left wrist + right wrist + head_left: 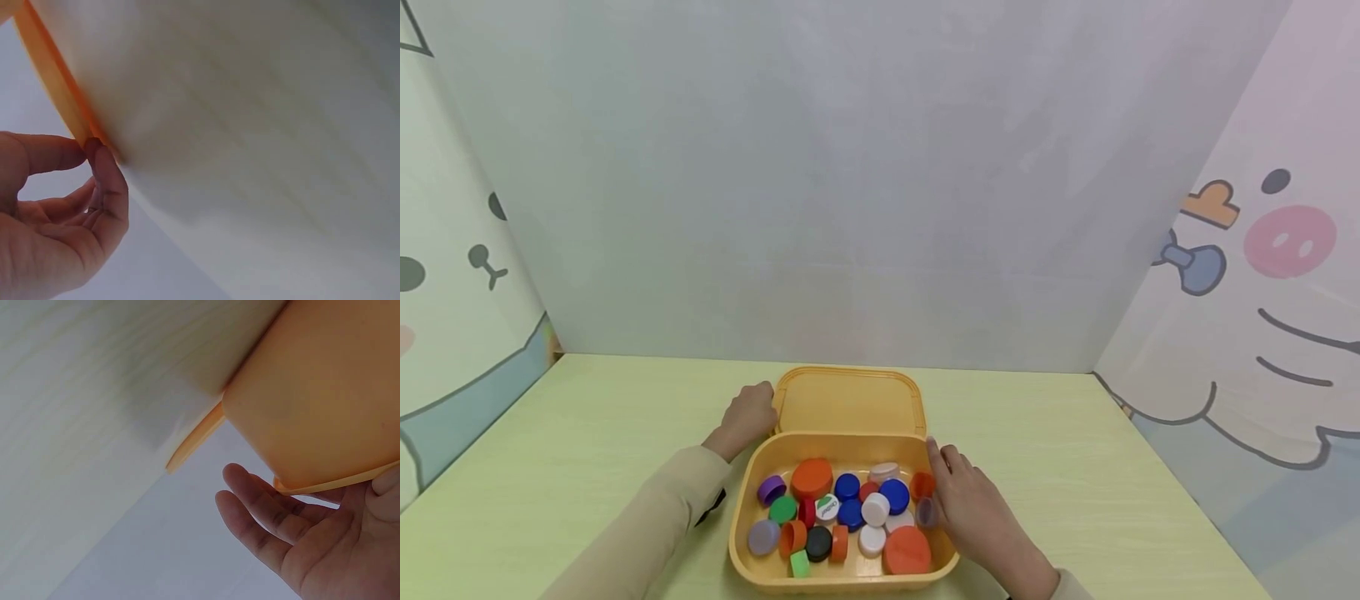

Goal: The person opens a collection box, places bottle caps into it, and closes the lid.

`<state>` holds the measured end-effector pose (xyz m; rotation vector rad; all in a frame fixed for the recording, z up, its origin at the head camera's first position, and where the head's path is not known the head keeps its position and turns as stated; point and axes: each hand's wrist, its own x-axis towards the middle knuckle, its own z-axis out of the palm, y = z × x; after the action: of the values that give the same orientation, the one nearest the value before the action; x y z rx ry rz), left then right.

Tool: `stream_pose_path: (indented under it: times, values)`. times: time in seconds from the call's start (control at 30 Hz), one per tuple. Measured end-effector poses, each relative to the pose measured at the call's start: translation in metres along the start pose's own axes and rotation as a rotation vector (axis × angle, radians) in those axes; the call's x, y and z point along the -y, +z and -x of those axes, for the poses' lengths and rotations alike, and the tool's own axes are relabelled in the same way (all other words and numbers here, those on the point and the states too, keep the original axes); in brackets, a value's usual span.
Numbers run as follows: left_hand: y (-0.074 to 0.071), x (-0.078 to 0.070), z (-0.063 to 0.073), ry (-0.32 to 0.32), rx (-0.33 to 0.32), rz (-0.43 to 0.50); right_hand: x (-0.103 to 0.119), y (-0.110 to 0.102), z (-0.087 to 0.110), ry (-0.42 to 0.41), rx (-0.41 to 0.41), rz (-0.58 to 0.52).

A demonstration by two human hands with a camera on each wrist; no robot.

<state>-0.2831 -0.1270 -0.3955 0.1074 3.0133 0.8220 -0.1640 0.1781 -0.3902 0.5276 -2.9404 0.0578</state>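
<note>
A yellow-orange plastic box (842, 585) holds many bottle caps in several colours, among them a red cap (907, 551), a black cap (818, 543) and a green cap (782, 509). Directly behind it lies its flat lid (850, 400). My left hand (749, 417) is at the lid's left side; in the left wrist view its thumb and forefinger pinch the lid's edge (59, 81). Against the box's right rim rests my right hand (973, 508), its fingers loosely extended past the rim in the right wrist view, where the box's outer wall (319, 381) shows.
The box and lid stand on a pale yellow-green table (1037, 442). A grey wall (850, 183) rises at the table's far edge. Panels with cartoon animals flank it, one showing a pig's snout (1290, 242) on the right.
</note>
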Motion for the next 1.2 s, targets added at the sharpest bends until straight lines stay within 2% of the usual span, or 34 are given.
stream_pose_path:
  times: [0.13,0.23,0.37,0.6,0.83,0.93,1.2]
  values:
    - [-0.001,0.0,-0.002,-0.009,-0.011,0.021,0.0,0.0,0.0,0.004,0.006,-0.006]
    - [-0.001,0.001,-0.005,0.013,-0.012,0.044,0.0,-0.001,0.0,0.005,0.004,-0.009]
    - [-0.001,0.005,-0.008,0.031,0.023,0.076,0.0,0.0,0.0,0.002,-0.007,-0.008]
    - [-0.004,0.004,-0.009,0.002,0.084,0.116,0.0,0.0,0.0,-0.01,-0.023,-0.013]
    - [-0.009,0.003,-0.009,0.026,0.144,0.159,0.001,0.0,0.001,0.001,-0.015,-0.023]
    - [-0.011,0.004,-0.007,0.027,0.165,0.209,0.001,-0.001,0.001,-0.002,-0.019,-0.027]
    - [-0.015,0.002,-0.001,-0.03,0.207,0.341,0.001,-0.002,0.001,0.005,-0.006,-0.037]
